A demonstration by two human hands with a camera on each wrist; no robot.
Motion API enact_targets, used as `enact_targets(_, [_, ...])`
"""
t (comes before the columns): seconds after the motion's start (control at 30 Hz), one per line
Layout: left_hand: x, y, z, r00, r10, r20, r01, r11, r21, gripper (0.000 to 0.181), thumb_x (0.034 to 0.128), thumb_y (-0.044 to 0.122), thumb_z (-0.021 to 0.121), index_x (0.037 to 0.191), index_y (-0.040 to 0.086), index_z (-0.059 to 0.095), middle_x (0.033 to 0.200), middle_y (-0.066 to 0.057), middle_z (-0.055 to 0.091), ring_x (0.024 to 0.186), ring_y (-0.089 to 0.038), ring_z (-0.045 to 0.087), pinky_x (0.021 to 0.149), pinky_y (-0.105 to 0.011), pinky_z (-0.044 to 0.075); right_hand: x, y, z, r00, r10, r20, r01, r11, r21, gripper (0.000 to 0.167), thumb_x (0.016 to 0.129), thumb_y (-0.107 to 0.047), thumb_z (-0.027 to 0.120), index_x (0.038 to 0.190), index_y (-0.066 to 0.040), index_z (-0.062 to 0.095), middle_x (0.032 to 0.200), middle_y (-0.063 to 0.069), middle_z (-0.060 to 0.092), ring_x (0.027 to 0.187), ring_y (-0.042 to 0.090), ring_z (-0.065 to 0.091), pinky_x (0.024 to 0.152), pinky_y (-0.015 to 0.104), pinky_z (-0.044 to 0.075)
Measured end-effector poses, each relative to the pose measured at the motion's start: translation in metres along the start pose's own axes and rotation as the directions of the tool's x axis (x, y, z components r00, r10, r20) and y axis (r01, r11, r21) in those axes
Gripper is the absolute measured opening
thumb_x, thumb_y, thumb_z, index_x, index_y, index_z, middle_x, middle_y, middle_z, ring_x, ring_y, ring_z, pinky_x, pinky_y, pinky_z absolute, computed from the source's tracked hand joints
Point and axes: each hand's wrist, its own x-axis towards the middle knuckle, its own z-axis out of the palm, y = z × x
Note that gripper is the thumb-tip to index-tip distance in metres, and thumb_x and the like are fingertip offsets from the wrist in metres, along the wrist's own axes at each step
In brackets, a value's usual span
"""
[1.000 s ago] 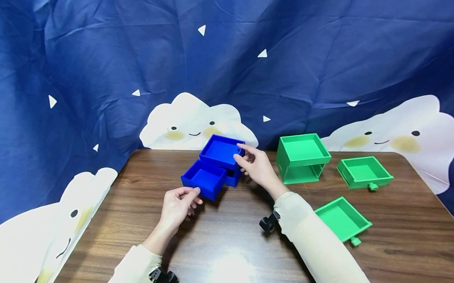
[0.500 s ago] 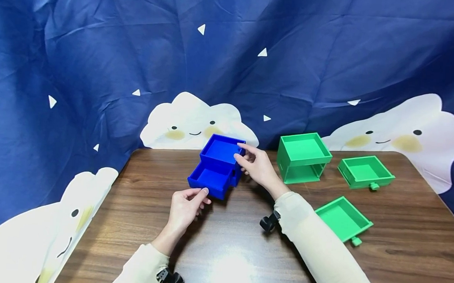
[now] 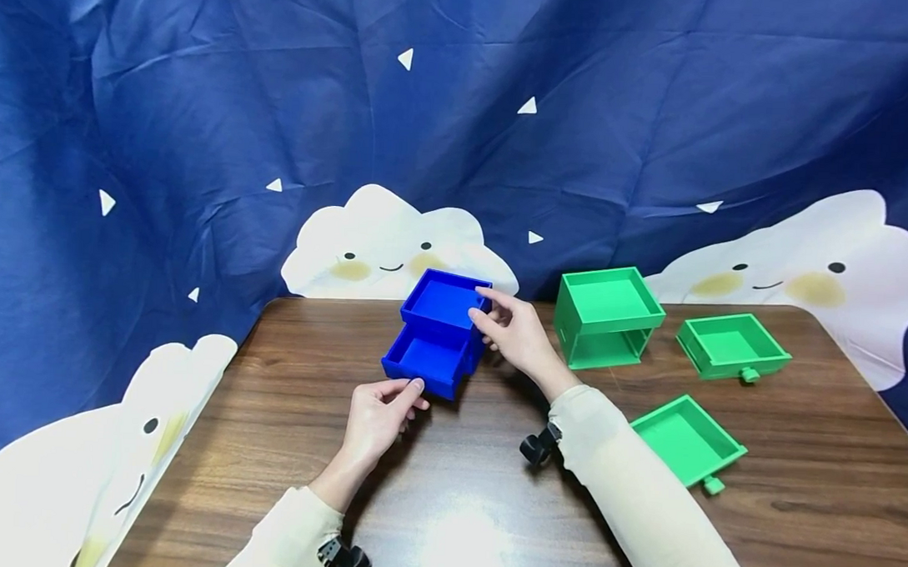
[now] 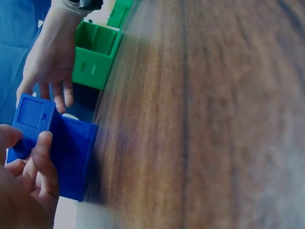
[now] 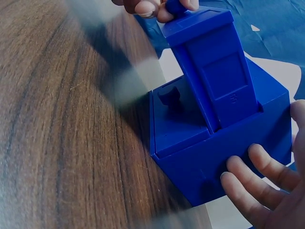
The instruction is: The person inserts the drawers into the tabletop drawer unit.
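Note:
A blue cabinet (image 3: 447,302) stands at the table's back, left of centre. Its upper drawer (image 3: 425,359) juts out of the front, tilted in the right wrist view, its inner end within the opening. My left hand (image 3: 374,418) pinches the round knob (image 5: 176,6) on that drawer's front. Below it, a lower drawer (image 5: 183,119) with its own knob sits flush in the cabinet. My right hand (image 3: 523,340) holds the cabinet's right side, thumb at the top rim and fingers along the side wall.
Right of the blue cabinet stands a green cabinet (image 3: 609,299) with an open front. Two green drawers lie on the wooden table (image 3: 816,446): one (image 3: 733,342) beside that cabinet, another (image 3: 685,440) nearer, beside the right sleeve. A patterned blue cloth (image 3: 460,108) hangs behind.
The left hand has moved right and the blue drawer has gone further into the cabinet, lining up better with it. The right hand has stayed on the cabinet's side.

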Motion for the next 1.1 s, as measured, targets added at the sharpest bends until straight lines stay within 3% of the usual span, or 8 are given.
enact_targets(0.33, [-0.0009,0.0026,0.0026,1.000,-0.002,-0.019,0.003,1.000,0.026,0.018,0.0981,0.017,0.078,0.098,0.001,0.086,0.073,-0.009,0.079,0.056,-0.012,0.059,0.049,-0.022,0.048,0.0003,0.0015,-0.0017,1.000,0.005,-0.001,-0.005,1.000,0.001,0.047,0.107,-0.018,0.070,0.151,-0.003,0.062,0.089,0.016,0.071,0.076,0.042,0.072,0.069,0.047,0.065])
enact_targets(0.67, [0.0001,0.0022,0.0042,1.000,-0.002,-0.023,0.002,1.000,0.030,0.021,0.0990,0.019,0.078,0.096,0.001,0.086,0.079,-0.018,0.079,0.051,-0.012,0.057,0.047,-0.024,0.047,0.0011,0.0016,0.0000,1.000,0.005,0.000,-0.005,1.000,0.000,0.046,0.107,-0.020,0.070,0.150,-0.005,0.063,0.089,0.017,0.071,0.078,0.043,0.072,0.070,0.050,0.065])
enact_targets(1.1, [0.0066,0.0006,0.0064,1.000,-0.018,-0.004,0.018,1.000,0.009,0.020,0.0981,0.020,0.079,0.097,0.001,0.085,0.076,-0.014,0.079,0.047,-0.011,0.054,0.044,-0.025,0.046,-0.0005,0.0020,0.0008,1.000,0.016,0.002,-0.016,1.000,0.000,0.047,0.107,-0.020,0.070,0.151,-0.006,0.062,0.093,0.021,0.072,0.078,0.043,0.072,0.070,0.047,0.065])
